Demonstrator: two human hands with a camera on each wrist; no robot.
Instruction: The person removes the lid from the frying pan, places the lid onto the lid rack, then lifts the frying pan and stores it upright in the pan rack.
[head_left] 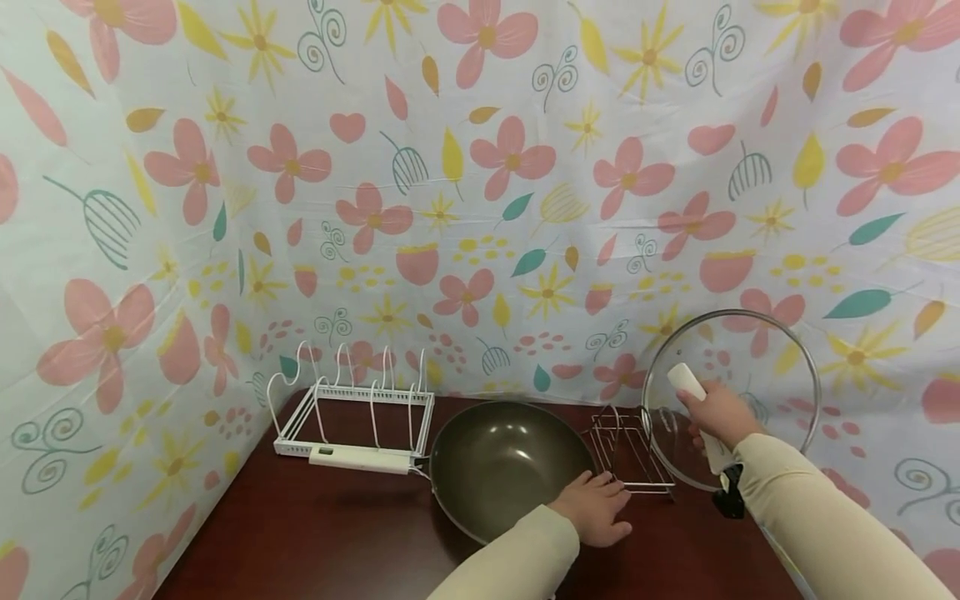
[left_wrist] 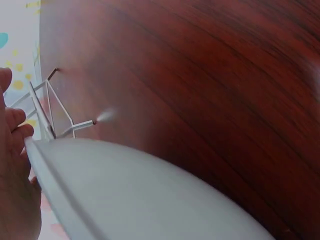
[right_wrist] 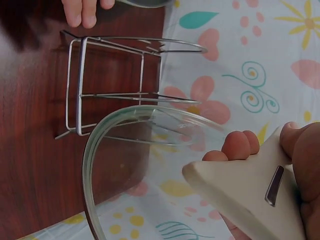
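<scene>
My left hand [head_left: 596, 508] rests on the right rim of a dark wok [head_left: 510, 467], its fingers stretched out flat. The wok's pale handle [head_left: 360, 458] points left. In the left wrist view the fingers [left_wrist: 15, 120] lie at the rim above the wok's light outer side [left_wrist: 150, 190]. With my right hand [head_left: 723, 417] I grip the cream handle [right_wrist: 240, 185] of a clear glass lid [head_left: 731, 313]. The lid is tilted almost upright. Its lower left edge overlaps a small metal wire rack [head_left: 645, 485] just right of the wok.
A white rack [head_left: 292, 448] with several upright hoops stands at the back left, partly behind the wok's handle. Dark red wood forms the tabletop [head_left: 315, 533]. A flower-print curtain [head_left: 480, 250] hangs along the back and left side.
</scene>
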